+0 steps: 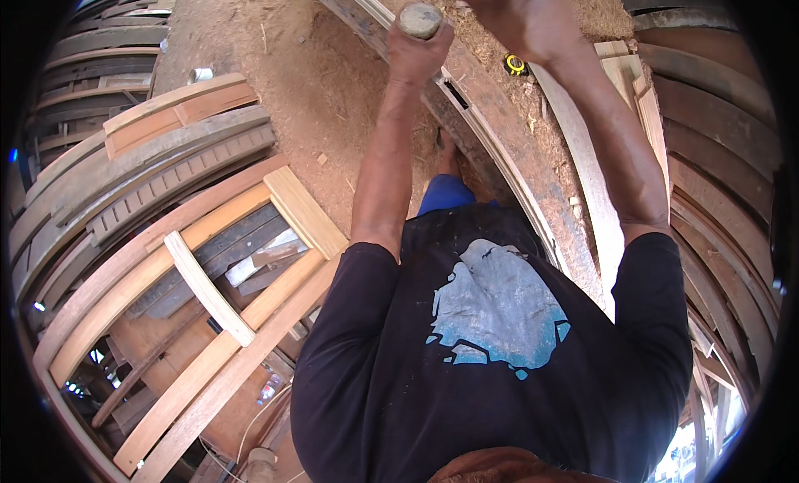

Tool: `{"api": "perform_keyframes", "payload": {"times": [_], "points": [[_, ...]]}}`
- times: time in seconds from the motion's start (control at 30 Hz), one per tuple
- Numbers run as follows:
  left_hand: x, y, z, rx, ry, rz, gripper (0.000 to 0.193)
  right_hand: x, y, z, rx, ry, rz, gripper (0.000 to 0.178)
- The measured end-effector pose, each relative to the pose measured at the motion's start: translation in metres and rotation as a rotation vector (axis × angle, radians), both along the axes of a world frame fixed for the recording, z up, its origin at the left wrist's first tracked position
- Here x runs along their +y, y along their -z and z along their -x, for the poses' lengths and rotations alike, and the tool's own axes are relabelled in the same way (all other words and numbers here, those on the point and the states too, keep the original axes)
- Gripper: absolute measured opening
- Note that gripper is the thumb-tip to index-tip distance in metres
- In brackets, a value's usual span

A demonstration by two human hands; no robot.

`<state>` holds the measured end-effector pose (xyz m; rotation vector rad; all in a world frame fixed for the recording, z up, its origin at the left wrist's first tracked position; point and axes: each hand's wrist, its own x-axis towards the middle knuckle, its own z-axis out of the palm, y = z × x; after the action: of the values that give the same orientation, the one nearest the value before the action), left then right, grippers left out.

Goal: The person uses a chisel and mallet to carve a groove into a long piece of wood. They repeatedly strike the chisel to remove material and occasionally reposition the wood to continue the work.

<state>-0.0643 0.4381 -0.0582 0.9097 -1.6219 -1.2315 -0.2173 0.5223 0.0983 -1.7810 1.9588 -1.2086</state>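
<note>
My left hand (pixel 419 62) is wrapped round the thick, round wooden handle (pixel 420 20) of what looks like a chisel, its worn flat end facing up. Its blade is hidden below the fist. Just beside that hand, a long narrow grooved wooden strip (pixel 491 137) with a dark rectangular slot (pixel 455 93) cut in it lies along a broad, rough beam (pixel 533 179). Raised at the top edge, my right hand (pixel 520 21) appears curled closed. It is blurred and partly cut off, so what it holds cannot be made out.
A yellow and black tape measure (pixel 515 64) lies right of the beam, near pale boards (pixel 587 141). Wood shavings cover the ground (pixel 308 92). At left stand a light wooden frame (pixel 229 350) and stacked timber (pixel 179 162); more dark planks (pixel 716 133) line the right.
</note>
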Motion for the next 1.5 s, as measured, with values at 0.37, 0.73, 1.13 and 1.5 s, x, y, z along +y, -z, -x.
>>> {"api": "perform_keyframes", "payload": {"times": [0.37, 0.73, 1.13, 1.5], "points": [[-0.013, 0.022, -0.013, 0.015, -0.025, 0.032, 0.026, -0.002, -0.024, -0.012, -0.120, 0.019, -0.100, 0.019], [0.001, 0.013, -0.007, 0.021, -0.052, 0.064, 0.023, -0.007, 0.010, -0.005, 0.136, -0.117, -0.272, 0.024], [0.000, 0.006, -0.005, -0.023, 0.055, 0.231, 0.025, 0.004, 0.032, -0.014, 0.393, -0.067, -0.365, 0.027], [0.003, -0.003, -0.022, 0.091, 0.016, -0.020, 0.019, 0.018, -0.037, -0.019, -0.444, -0.115, 0.036, 0.031]]}}
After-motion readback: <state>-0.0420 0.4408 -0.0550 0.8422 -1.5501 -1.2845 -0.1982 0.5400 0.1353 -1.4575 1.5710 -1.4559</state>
